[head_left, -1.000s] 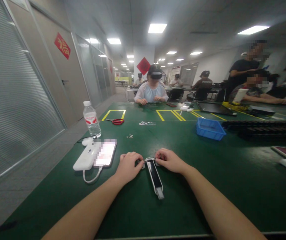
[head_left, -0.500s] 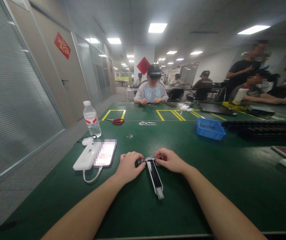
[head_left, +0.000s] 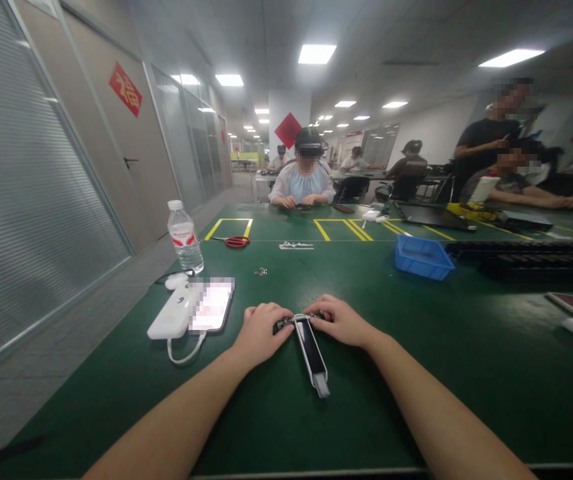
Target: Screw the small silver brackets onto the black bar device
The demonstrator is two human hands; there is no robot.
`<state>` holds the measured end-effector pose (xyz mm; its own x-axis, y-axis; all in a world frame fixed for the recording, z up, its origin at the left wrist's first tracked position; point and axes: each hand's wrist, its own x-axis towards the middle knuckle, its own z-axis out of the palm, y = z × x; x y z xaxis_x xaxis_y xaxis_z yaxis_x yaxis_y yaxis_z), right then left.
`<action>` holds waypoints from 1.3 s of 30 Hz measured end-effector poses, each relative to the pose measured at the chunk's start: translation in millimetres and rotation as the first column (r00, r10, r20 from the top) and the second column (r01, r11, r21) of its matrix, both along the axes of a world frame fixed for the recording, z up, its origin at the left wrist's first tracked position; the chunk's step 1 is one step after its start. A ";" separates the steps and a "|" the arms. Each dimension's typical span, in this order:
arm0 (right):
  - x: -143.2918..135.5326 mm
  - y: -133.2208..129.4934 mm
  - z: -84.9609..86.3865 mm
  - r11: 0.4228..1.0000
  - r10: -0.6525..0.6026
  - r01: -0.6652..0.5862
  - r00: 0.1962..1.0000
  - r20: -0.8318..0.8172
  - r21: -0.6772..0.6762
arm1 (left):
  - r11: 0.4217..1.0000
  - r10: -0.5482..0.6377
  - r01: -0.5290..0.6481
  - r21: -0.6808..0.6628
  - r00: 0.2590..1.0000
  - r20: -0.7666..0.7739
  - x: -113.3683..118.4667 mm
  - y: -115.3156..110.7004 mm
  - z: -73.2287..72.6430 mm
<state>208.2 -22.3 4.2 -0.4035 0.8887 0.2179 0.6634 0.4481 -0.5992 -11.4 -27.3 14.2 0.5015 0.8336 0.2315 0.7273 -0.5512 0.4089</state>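
Observation:
My left hand [head_left: 262,335] is closed, thumb and fingertips pinching a small dark piece with metallic bits [head_left: 282,325]. Between the hands, a long, narrow black strip with white edges [head_left: 311,348] lies slanted on the green table. Its near end carries a grey tab [head_left: 321,385]. Closed at the strip's far end, my right hand [head_left: 342,321] pinches a similar dark metallic piece [head_left: 319,315], largely covered by the fingers. Whether these pieces are joined to the strip is too small to tell.
Small metal bits [head_left: 261,271] and white pieces [head_left: 296,246] lie ahead on the table. Left are a phone [head_left: 215,307], a white power bank [head_left: 170,319], a water bottle [head_left: 185,240] and red-handled scissors [head_left: 236,242]. A blue bin [head_left: 422,259] stands right. A person [head_left: 303,177] sits opposite.
My right hand has shifted slightly left, bringing its fingertips closer to the strip's far end. My left hand and the strip have barely moved.

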 end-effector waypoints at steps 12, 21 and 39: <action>-2.4 -0.4 1.9 1.000 -0.017 0.017 1.000 -0.004 -0.006 | 1.000 0.028 -0.028 -0.008 1.000 0.010 0.8 -1.2 1.1; 0.0 1.4 0.6 1.000 -0.020 0.020 1.000 0.002 0.001 | 1.000 0.029 -0.029 -0.003 1.000 0.007 0.2 -1.0 1.6; -2.3 1.0 1.1 1.000 -0.013 0.013 0.999 -0.035 0.012 | 1.000 0.020 -0.020 0.004 1.000 0.018 0.9 -0.5 6.3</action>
